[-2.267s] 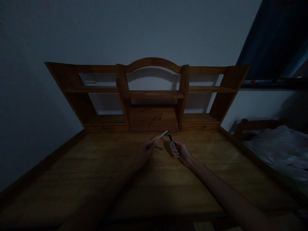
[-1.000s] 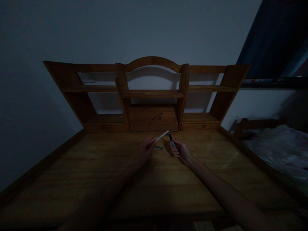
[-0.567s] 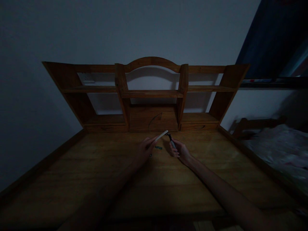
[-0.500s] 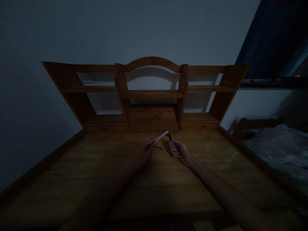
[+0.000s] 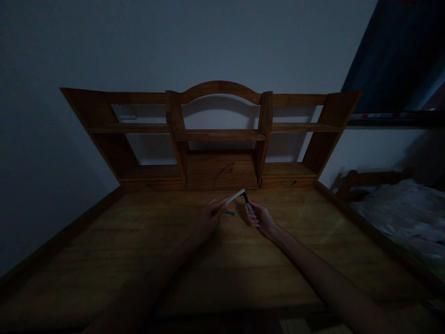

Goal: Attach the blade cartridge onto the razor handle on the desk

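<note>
My left hand (image 5: 212, 214) is closed round the lower end of a slim whitish stick (image 5: 235, 196), which slants up to the right. In my right hand (image 5: 259, 217), the fingers wrap a small tool with a pale grey handle and a black head (image 5: 245, 197); its exact kind is too dark to make out. The black head meets or nearly meets the upper tip of the stick. Beside my left fingers, a short dark greenish rod (image 5: 229, 213) shows, partly hidden by the hand.
Both forearms reach over a wooden desk (image 5: 278, 269) with raised side edges. At its back stands a wooden shelf unit (image 5: 220, 135) with small drawers. Crumpled clear plastic (image 5: 403, 211) lies to the right, below a dark window (image 5: 392, 60). The light is dim.
Very little differs. The tool's black head has shifted slightly at the stick's tip; both hands keep their hold and place.
</note>
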Action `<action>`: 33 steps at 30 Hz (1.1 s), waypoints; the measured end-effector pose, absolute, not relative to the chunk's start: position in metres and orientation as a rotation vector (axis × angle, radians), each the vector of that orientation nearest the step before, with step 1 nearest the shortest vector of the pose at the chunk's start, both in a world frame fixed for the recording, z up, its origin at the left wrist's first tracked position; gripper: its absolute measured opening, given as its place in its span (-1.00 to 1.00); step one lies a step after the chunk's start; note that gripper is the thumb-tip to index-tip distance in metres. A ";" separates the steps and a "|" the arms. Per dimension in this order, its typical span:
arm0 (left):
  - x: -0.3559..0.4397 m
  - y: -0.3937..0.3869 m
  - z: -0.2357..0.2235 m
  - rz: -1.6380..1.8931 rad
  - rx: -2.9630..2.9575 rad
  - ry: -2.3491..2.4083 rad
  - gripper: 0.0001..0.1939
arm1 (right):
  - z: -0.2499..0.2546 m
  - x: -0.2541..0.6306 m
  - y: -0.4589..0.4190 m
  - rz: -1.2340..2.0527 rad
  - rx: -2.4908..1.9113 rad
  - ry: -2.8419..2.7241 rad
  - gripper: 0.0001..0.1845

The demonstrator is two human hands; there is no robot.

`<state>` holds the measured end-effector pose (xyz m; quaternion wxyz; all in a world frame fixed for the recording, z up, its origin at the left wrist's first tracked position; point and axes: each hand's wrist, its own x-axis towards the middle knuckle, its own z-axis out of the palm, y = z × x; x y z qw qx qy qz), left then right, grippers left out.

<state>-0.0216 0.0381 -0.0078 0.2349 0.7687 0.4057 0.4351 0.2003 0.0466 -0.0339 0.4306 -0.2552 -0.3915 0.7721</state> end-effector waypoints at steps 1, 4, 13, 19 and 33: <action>-0.022 0.038 -0.008 1.198 2.112 1.119 -0.59 | -0.034 0.200 0.047 1.924 -0.637 -0.977 -0.65; -0.022 0.040 -0.009 1.208 2.105 1.145 -0.58 | -0.033 0.200 0.047 1.933 -0.653 -0.965 -0.65; -0.023 0.043 -0.015 1.262 2.060 1.144 -0.60 | -0.034 0.200 0.047 1.948 -0.642 -0.954 -0.65; -0.023 0.043 -0.013 1.290 2.050 1.170 -0.57 | -0.038 0.202 0.050 1.955 -0.631 -0.975 -0.64; -0.023 0.045 -0.016 1.262 2.076 1.165 -0.59 | -0.035 0.200 0.047 1.938 -0.657 -0.965 -0.65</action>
